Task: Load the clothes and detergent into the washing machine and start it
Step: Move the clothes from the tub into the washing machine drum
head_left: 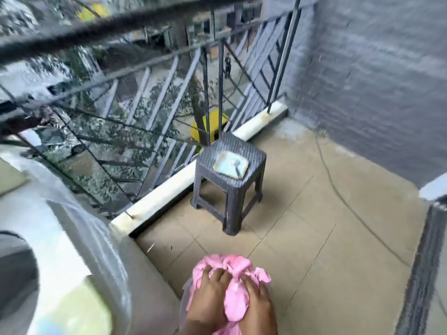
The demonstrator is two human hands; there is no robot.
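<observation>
**Both hands on a pink bundle beside the washer**

Nearest, at about 6 o'clock, a bundle of pink clothes (233,286) is bunched up low over the floor, held from above by both hands. The left hand (208,296) lies on its left side, fingers a little spread and curled down into the fabric. The right hand (257,302) grips the right side, fingers curled over a fold, with pink cloth bulging up between the two hands. Something pale and translucent shows just under the bundle at its left edge; I cannot tell what it is.

At 8 to 9 o'clock stands the washer (65,250), white, with a clear plastic sheet draped over its top and a dark round opening at the far left edge. The bundle is just beside it, outside it.

The tiled floor (314,238) spreads out toward 3 o'clock, with a thin dark cable (338,189) trailing across it.

Further off, at about 12 o'clock, a dark grey stool (229,175) stands near the balcony's white kerb, with a pale blue square tray (231,164) lying flat on its seat.

Beyond it, from 10 to 12 o'clock, runs the metal railing (169,93), with trees and a street behind it. A grey wall (375,68) fills 1 to 2 o'clock.
</observation>
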